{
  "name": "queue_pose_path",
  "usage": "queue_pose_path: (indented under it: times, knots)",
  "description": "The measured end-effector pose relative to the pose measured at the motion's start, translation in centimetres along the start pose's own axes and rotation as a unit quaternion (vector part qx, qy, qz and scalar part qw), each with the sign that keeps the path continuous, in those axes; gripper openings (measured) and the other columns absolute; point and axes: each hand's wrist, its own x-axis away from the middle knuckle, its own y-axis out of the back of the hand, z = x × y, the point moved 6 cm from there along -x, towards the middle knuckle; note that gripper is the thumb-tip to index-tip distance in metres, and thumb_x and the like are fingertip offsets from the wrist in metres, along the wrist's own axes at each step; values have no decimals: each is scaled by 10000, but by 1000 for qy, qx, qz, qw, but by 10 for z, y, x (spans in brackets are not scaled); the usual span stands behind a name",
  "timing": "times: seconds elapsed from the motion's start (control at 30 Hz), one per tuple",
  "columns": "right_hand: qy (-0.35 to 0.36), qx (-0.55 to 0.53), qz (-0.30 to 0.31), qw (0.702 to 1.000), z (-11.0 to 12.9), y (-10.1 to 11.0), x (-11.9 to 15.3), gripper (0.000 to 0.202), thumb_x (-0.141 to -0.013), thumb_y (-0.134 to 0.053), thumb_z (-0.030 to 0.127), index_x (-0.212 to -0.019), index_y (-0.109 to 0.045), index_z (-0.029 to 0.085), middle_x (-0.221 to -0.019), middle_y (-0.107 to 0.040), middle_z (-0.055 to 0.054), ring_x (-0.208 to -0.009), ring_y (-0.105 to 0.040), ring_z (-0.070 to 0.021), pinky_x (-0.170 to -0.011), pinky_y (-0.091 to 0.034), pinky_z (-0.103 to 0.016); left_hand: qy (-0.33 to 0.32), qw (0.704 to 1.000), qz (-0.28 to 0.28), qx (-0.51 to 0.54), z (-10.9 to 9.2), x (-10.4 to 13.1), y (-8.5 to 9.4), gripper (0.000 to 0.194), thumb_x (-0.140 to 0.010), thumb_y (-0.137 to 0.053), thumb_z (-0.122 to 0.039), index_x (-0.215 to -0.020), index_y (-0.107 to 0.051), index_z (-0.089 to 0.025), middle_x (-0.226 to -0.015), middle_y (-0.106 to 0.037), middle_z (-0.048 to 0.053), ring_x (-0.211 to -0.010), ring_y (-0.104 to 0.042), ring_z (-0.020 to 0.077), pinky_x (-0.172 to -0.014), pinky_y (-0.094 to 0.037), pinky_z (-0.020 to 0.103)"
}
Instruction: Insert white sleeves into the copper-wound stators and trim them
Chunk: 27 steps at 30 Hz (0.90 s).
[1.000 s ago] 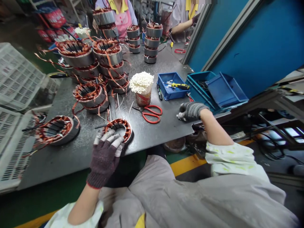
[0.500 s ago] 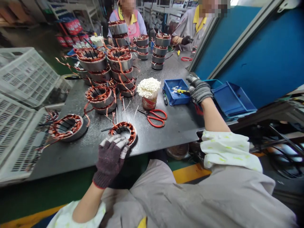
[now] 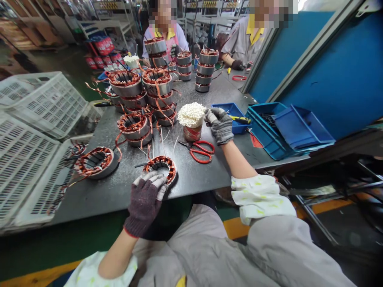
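Note:
A copper-wound stator ring (image 3: pixel 171 172) lies near the table's front edge, with white strips standing up behind it. My left hand (image 3: pixel 146 197), in a dark glove with pale fingertips, rests on its near left rim, fingers wrapped over it. At the right side of a bundle of white sticks (image 3: pixel 191 114) in a red tin (image 3: pixel 192 134) is my right hand (image 3: pixel 220 124), in a grey glove. Its fingertips are pinched together by the bundle; what they hold, if anything, is too small to name. Red-handled scissors (image 3: pixel 202 152) lie in front of the tin.
Stacked stators (image 3: pixel 157 85) stand behind and left, with a single stator (image 3: pixel 97 162) at the left. White crates (image 3: pixel 32 159) flank the table. Blue trays (image 3: pixel 266 135) and a yellow-handled tool (image 3: pixel 241 119) are at right. Two people are across the table.
My right hand has moved left from the small blue tray to the white bundle. My left hand stays on the ring. The whole view has shifted slightly.

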Motion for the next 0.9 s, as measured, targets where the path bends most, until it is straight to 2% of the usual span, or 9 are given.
queue_pose_path:
  times: [0.1,0.2,0.27,0.33,0.43,0.53,0.63,0.73,0.9]
  knots:
    - [12,-44,5,999,20,16,32,325,-972,-475,533,-1068,-588,244,-1003,-700,-63,-744,-688,-169,-668,-605,-343,29,1000,1,-8,-4,0,-4,227,-939,-630,-197,-1165,-633,-215,-1142,-762,70,-1170,-671,258,-1017,-441,443]
    - [62,-57,39,996,46,25,90,319,-1000,-467,553,-1112,-610,291,-1068,-703,-63,-847,-723,-198,-766,-623,-384,63,997,23,-28,-9,0,-9,243,-957,-600,-213,-1197,-636,-205,-1232,-738,83,-1257,-629,267,-1056,-430,451]
    - [94,-71,156,981,58,17,134,229,-973,-576,487,-1034,-653,280,-1055,-725,-66,-909,-734,-222,-832,-619,-405,75,995,47,-52,-11,1,-12,267,-969,-578,-226,-1228,-636,-200,-1347,-680,110,-1361,-554,296,-1126,-389,499]
    - [119,-70,257,956,61,12,174,136,-962,-618,381,-999,-678,264,-1093,-738,-77,-983,-732,-230,-878,-609,-403,72,993,65,-68,-12,1,-14,282,-977,-558,-234,-1245,-639,-204,-1377,-656,127,-1415,-498,332,-1190,-305,587]
    - [121,-64,312,940,51,14,214,128,-987,-558,281,-974,-680,243,-1129,-739,-92,-993,-734,-212,-829,-615,-363,56,994,79,-52,-12,1,-14,267,-991,-534,-227,-1234,-643,-200,-1259,-717,109,-1359,-555,313,-1211,-281,598]
    - [149,-83,351,921,51,18,240,158,-993,-513,225,-996,-671,226,-1132,-742,-98,-1005,-738,-210,-822,-621,-359,70,994,83,-26,-7,0,-13,240,-1004,-525,-231,-1209,-640,-182,-1190,-741,85,-1295,-605,261,-1194,-342,513]
    - [150,-80,369,914,58,17,259,180,-981,-509,169,-1047,-664,233,-1138,-748,-86,-1021,-737,-194,-861,-619,-344,86,991,101,-24,-3,0,-15,248,-1017,-500,-242,-1209,-645,-182,-1181,-741,85,-1283,-611,254,-1173,-366,493]
    - [138,-55,368,918,65,12,267,195,-977,-508,160,-1040,-670,248,-1105,-761,-68,-971,-749,-173,-844,-623,-306,84,988,124,-32,-2,1,-17,268,-1023,-482,-260,-1222,-649,-195,-1211,-729,88,-1275,-611,255,-1148,-390,482]
    - [135,-21,361,922,70,3,265,212,-977,-509,168,-1035,-697,247,-1080,-770,-65,-961,-754,-178,-852,-625,-303,75,991,102,-32,-5,-1,-16,253,-1022,-494,-263,-1201,-656,-190,-1187,-740,83,-1235,-629,250,-1136,-395,466]
